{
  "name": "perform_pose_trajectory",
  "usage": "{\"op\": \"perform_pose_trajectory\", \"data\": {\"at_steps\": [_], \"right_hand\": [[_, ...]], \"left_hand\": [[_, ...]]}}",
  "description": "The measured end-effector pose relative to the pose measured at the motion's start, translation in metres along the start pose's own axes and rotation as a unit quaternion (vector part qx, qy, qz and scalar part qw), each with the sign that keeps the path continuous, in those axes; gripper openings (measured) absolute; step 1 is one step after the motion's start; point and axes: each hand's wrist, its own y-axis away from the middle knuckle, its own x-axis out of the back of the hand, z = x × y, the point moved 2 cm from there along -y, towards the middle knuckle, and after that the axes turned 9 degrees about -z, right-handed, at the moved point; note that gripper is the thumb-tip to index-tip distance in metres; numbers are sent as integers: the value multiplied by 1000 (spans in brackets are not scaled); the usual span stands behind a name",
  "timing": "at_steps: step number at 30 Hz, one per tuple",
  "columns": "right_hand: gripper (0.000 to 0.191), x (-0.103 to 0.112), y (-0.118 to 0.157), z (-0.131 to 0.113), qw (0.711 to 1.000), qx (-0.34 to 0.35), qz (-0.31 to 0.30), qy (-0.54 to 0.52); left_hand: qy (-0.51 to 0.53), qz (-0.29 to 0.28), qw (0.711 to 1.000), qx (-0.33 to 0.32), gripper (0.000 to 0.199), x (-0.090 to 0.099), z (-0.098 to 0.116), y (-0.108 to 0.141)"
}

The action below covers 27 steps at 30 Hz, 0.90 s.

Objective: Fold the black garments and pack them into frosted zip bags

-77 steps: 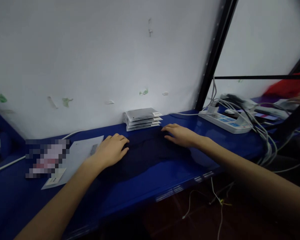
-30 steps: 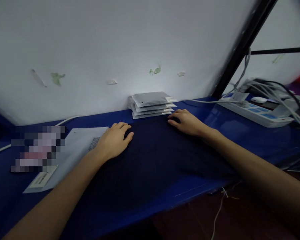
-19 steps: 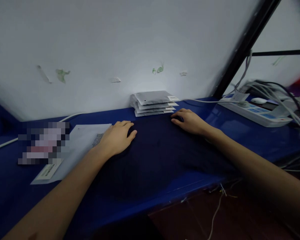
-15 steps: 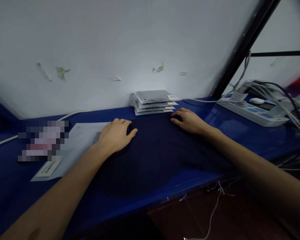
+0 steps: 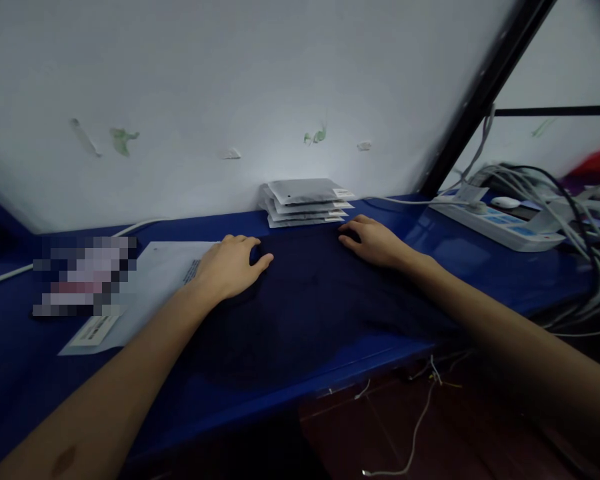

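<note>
My left hand (image 5: 233,265) lies palm down with its thumb spread, over the right edge of a flat pale plastic mailing bag (image 5: 150,283). Across from it, my right hand (image 5: 370,239) rests palm down, fingers slightly bent and thumb apart. Between the two spreads a very dark patch (image 5: 305,293) on the blue table, which looks like dark cloth; its outline blends into shadow. Both hands touch its far side and are open. Just beyond them, several grey-white packed mailing bags (image 5: 307,193) with labels are stacked against the wall.
A phone-like object (image 5: 85,277), blurred out by pixels, lies at the left beside a white cable. On the right are a white power strip (image 5: 500,223) and a tangle of cables (image 5: 575,220). The table's front edge (image 5: 300,393) runs near me, with a loose cable below.
The view has shifted slightly. Both hands stay nearly where they were, and nothing has been taken hold of or let go.
</note>
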Motion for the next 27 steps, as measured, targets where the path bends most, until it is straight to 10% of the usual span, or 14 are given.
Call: {"op": "perform_pose_trajectory", "data": {"at_steps": [27], "right_hand": [[33,-2,0,-5,1000,16,7,25]], "left_hand": [[13,-10,1000,-10,52,-1,1,3]]}}
